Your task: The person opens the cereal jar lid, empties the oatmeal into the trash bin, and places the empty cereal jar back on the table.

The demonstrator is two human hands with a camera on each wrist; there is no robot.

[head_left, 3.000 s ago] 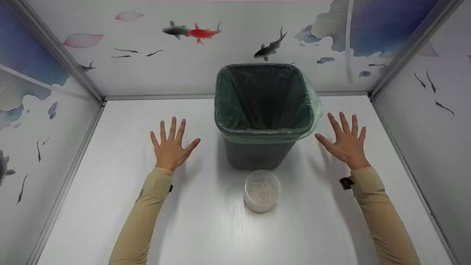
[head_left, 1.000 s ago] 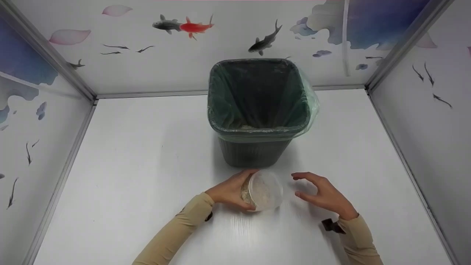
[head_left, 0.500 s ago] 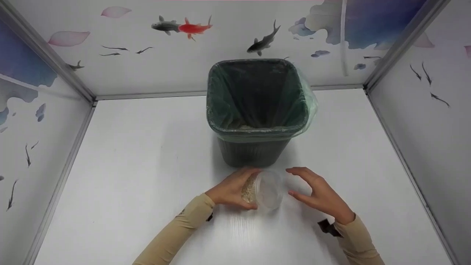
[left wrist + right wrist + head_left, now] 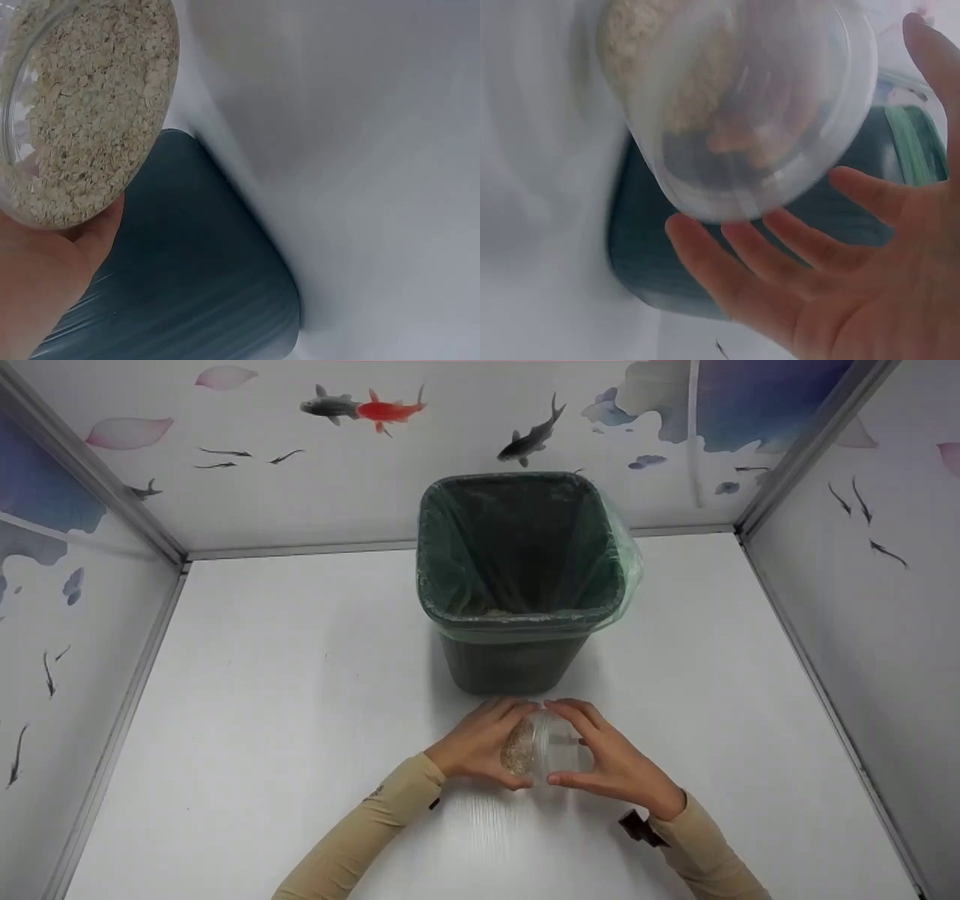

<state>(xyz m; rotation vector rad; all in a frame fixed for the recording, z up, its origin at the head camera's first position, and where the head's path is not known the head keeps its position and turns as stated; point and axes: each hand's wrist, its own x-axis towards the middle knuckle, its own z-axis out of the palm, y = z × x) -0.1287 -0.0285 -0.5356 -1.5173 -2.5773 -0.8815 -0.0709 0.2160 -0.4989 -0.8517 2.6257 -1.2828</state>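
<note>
The tub [image 4: 562, 746] sits just in front of the bin [image 4: 517, 664], nearer the near side of the table [image 4: 262, 720] than its back edge, and roughly midway between its left and right edges. It is tipped well over, with the pale flakes [image 4: 516, 750] massed in the end by the left hand [image 4: 480, 744] and its clear end pointing right. That hand curls round the flake end, thumb on the near side and fingers on the bin side, probably because most of the weight lies there. The right hand [image 4: 611, 754] is wide, thumb and fingers curved loosely about the clear end, thumb apart from the fingers; the right wrist view shows the 4 fingers spread with their tips at the tub's edge, but whether they touch it I cannot tell. Likely it is set to match the left, giving the tub a hand at each of its 2 ends. I cannot tell whether that end is capped, or whether the tub touches the table. The bin stands upright, a green liner [image 4: 628, 577] folded over its rim, presumably so it stays put.
</note>
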